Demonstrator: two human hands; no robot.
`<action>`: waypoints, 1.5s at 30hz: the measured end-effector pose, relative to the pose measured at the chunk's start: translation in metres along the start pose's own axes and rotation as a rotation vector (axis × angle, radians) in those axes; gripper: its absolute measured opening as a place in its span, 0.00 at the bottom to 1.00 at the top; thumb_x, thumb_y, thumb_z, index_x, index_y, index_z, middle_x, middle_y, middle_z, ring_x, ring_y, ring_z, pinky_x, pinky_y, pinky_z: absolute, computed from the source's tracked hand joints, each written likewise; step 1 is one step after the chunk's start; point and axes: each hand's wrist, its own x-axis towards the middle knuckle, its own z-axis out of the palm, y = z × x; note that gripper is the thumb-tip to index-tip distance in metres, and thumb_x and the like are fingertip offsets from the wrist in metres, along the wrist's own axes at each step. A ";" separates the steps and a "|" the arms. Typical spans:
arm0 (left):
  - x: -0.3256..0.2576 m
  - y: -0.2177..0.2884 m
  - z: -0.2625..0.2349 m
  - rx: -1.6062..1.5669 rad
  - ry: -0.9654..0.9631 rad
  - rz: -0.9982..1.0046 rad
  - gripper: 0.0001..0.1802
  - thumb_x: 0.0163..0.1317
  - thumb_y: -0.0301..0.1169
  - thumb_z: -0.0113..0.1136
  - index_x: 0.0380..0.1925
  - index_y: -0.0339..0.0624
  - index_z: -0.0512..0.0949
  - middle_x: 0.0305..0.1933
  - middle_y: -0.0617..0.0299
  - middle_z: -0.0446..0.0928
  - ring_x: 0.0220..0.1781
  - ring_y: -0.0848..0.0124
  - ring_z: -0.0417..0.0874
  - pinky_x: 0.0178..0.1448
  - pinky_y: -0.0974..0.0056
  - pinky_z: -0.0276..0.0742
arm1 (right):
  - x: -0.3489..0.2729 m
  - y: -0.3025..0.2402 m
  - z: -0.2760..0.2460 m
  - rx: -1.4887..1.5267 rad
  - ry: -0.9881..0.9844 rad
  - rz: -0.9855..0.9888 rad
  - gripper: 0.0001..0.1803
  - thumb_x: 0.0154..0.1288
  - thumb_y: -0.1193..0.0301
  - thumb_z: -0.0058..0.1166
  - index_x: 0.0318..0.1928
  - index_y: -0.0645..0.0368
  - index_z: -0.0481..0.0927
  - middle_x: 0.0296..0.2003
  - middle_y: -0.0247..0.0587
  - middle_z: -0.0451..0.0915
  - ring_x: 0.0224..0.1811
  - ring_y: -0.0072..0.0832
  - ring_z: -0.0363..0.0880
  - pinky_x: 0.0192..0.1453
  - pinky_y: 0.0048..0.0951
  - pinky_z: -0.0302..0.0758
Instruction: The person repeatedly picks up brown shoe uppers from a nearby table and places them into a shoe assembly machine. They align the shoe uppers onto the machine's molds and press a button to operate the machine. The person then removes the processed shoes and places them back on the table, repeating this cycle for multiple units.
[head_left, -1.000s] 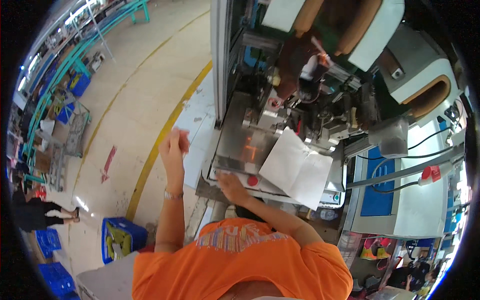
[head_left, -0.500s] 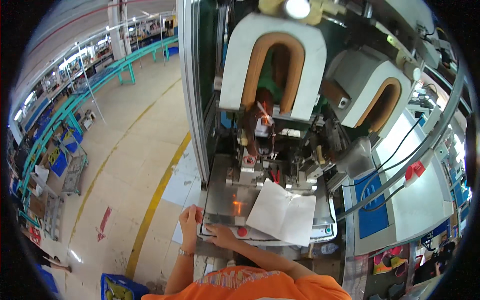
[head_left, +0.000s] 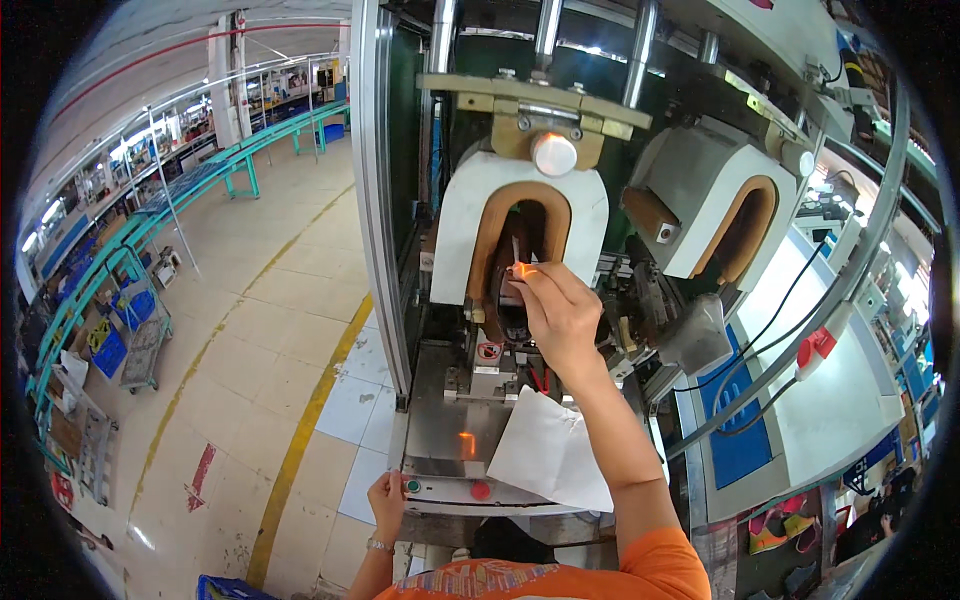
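My right hand (head_left: 562, 312) reaches up into the press, its thumb and fingers pinched together. A thin pale strip (head_left: 516, 248) runs up from the fingertips, and an orange light falls on them. Behind the hand sits a dark brown shoe upper (head_left: 494, 325), mostly hidden, in front of a white block (head_left: 455, 235) with a brown U-shaped pad (head_left: 492, 222). My left hand (head_left: 386, 503), fingers curled, rests at the left corner of the front panel, beside a green button (head_left: 413, 487). No object shows in it.
A folded white sheet (head_left: 545, 450) lies on the metal bed beside a red button (head_left: 480, 491). Red-handled pliers (head_left: 540, 380) lie behind it. To the right are a second pad block (head_left: 690, 200) and a cable with a red switch (head_left: 816, 348). A metal post (head_left: 380, 200) stands left.
My right hand has gone from the front panel up to the shoe upper. The left hand is now lower, by the green button. The white block appears lower and farther back.
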 end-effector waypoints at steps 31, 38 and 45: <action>-0.059 -0.016 0.032 0.224 -0.779 0.047 0.13 0.61 0.33 0.47 0.28 0.35 0.78 0.19 0.65 0.74 0.20 0.81 0.71 0.24 0.74 0.67 | -0.066 -0.062 -0.072 0.146 -0.181 0.422 0.11 0.50 0.82 0.54 0.37 0.64 0.77 0.31 0.43 0.78 0.28 0.32 0.75 0.29 0.26 0.71; -0.070 -0.016 0.087 0.114 -1.232 -0.104 0.12 0.62 0.30 0.45 0.26 0.36 0.76 0.20 0.67 0.72 0.20 0.82 0.68 0.24 0.76 0.62 | -0.220 -0.100 -0.104 0.271 -0.609 0.592 0.07 0.54 0.72 0.48 0.34 0.61 0.74 0.29 0.43 0.73 0.30 0.39 0.74 0.31 0.36 0.71; -0.071 0.003 0.163 0.086 -1.397 0.091 0.14 0.63 0.31 0.44 0.24 0.35 0.76 0.17 0.67 0.70 0.17 0.82 0.66 0.21 0.75 0.59 | -0.298 -0.136 -0.187 -0.056 -0.705 1.008 0.06 0.55 0.72 0.48 0.33 0.58 0.74 0.31 0.42 0.74 0.33 0.40 0.74 0.34 0.37 0.70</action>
